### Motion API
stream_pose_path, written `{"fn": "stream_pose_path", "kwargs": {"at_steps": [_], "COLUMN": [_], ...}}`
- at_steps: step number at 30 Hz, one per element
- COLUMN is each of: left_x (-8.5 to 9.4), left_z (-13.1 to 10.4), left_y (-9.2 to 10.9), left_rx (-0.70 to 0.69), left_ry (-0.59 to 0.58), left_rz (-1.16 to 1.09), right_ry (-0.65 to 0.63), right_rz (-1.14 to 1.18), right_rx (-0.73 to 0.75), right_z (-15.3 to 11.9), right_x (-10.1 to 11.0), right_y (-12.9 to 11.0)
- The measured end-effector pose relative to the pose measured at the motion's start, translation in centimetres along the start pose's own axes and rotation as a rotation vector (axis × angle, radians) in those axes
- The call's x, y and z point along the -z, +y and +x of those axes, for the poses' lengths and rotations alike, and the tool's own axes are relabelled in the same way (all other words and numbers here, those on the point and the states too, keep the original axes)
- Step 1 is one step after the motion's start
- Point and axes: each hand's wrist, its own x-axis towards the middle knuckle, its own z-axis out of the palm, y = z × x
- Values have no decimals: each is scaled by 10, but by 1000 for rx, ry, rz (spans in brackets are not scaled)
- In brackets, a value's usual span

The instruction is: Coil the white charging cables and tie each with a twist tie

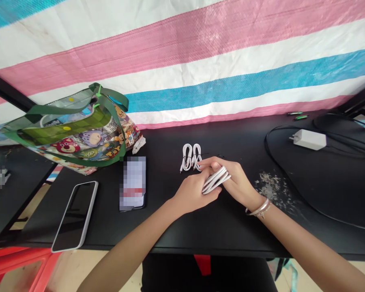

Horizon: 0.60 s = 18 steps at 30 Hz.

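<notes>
A coiled white cable (215, 181) is gripped in my left hand (191, 190), its loops lying across the palm side between thumb and fingers. My right hand (235, 180) meets it from the other side, fingers bent around the upper end of the coil; its fingertips are partly hidden, and whether they pinch the cable or a tie is hard to see. Just beyond my hands, two more white cables lie on the black table, each bundled with a thin dark tie: the left bundle (186, 157) and the right bundle (197, 154), whose lower end is close behind my right fingers.
To the left lie a phone with a lit screen (133, 182) and a white-edged phone (76, 217) at the table's front edge. Behind them stands a cartoon-print bag (88, 138). On the right are a white power adapter (309, 139), black cords (280, 162), scattered debris (272, 188) and green pens (301, 117).
</notes>
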Motion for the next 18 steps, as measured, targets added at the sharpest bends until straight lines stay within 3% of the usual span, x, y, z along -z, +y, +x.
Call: {"fn": "stream_pose_path", "kwargs": {"at_steps": [5,11,18], "left_x": [0,-1,4], "left_z": [1,3,3], "left_y": [-2,-6,-4], "left_rx": [-19,-20,-16], "left_ry": [-72,-119,-191], "left_rz": [-251,-563,-763], "right_ry": [19,8,-124], "right_rz": [-69,-81,-51], "right_rx": [-7,106,198], "right_z": [3,3,3], "right_x": [5,7,16], "right_y": [-6,-2,-6]}}
